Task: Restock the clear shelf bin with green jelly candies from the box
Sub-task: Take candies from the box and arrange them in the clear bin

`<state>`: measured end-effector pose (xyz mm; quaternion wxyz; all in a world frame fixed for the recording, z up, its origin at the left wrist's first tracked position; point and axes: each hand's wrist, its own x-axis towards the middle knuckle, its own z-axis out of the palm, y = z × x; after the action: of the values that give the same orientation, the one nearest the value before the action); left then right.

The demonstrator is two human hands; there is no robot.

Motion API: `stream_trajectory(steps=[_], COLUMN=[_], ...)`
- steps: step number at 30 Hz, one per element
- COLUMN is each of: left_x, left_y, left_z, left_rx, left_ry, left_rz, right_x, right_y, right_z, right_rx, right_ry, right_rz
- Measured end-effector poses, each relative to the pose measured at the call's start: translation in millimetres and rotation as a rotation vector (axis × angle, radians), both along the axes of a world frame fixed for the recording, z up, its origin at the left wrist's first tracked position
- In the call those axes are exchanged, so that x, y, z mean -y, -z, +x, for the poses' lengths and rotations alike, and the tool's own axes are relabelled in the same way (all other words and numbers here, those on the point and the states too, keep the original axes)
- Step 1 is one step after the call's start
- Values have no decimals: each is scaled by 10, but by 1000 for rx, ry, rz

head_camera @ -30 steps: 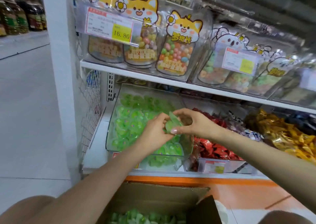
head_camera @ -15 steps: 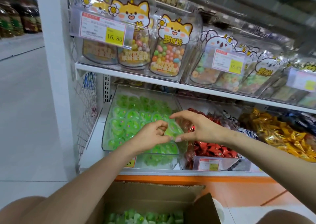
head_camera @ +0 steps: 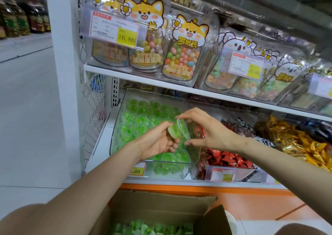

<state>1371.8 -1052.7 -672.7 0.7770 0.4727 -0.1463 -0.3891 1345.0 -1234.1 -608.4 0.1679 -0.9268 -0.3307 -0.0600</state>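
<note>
A white shop shelf (head_camera: 136, 76) stands beside a pale tiled floor (head_camera: 27, 109). A yellow tag (head_camera: 126, 38) reads 16.80. Over the clear bin (head_camera: 115, 139) of green jellies, the left hand (head_camera: 158, 143) grips one jelly (head_camera: 177, 132). The right hand (head_camera: 206, 129) pinches its rim. The box (head_camera: 161, 206) sits below.

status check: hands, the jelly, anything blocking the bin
Left hand grips one green jelly cup over the clear bin. Right hand thumb and forefinger at its rim, grip unclear. Nothing blocking the bin; more jellies in the box.
</note>
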Motion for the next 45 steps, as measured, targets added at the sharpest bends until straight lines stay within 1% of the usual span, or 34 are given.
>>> stream_trajectory(steps=[1, 2, 3, 4, 6, 7, 8, 9, 11, 14, 23, 27, 32, 37, 39, 40, 41, 43, 44, 45], left_x=[9, 17, 23, 10, -64, -106, -134, -144, -112, -66, -98, -106, -107, -124, -141, -149, -156, -165, -166, -164], left_y=[-11, -27, -39, -35, 38, 77, 107, 129, 167, 189, 142, 135, 139, 169, 176, 172, 158, 118, 109, 96], left_z=[9, 12, 16, 28, 99, 121, 129, 127, 110, 80, 84, 84, 71, 38, -4, -41, -98, -247, -341, -424], left_rx=[14, 62, 171, 354, 882, 1064, 1150, 1186, 1231, 1306, 1307, 1316, 1307, 1322, 1331, 1335, 1340, 1369, 1385, 1395], left_ry=[-6, -41, -119, -235, -493, -564, -582, -561, -498, -446, -508, -504, -480, -443, -446, -455, -462, -468, -460, -441], left_rz=[32, 108, 238, 419, 822, 932, 965, 964, 964, 979, 913, 924, 948, 963, 953, 941, 926, 865, 830, 802], right_x=[11, 27, 44, 57, 89, 104, 127, 138, 160, 118, 15, -4, -25, -12, 3, 20, 38, 34, 31, 29], right_y=[-3, -14, -31, -56, -90, -80, -41, 10, 134, 229, 414, 435, 471, 498, 454, 416, 377, 292, 265, 239], right_z=[7, 17, 25, 29, 24, 13, 3, -8, -10, 8, 57, 21, -46, -112, -134, -146, -179, -330, -443, -549], right_rx=[27, 51, 75, 90, 86, 76, 67, 64, 72, 99, 102, 75, 53, 90, 130, 195, 283, 389, 384, 337], right_ry=[-6, -1, 19, 60, 162, 187, 192, 187, 190, 251, 310, 349, 378, 364, 356, 333, 294, 207, 159, 129], right_rz=[-16, -35, -61, -105, -284, -408, -526, -617, -693, -713, -793, -799, -760, -781, -741, -699, -621, -448, -358, -285])
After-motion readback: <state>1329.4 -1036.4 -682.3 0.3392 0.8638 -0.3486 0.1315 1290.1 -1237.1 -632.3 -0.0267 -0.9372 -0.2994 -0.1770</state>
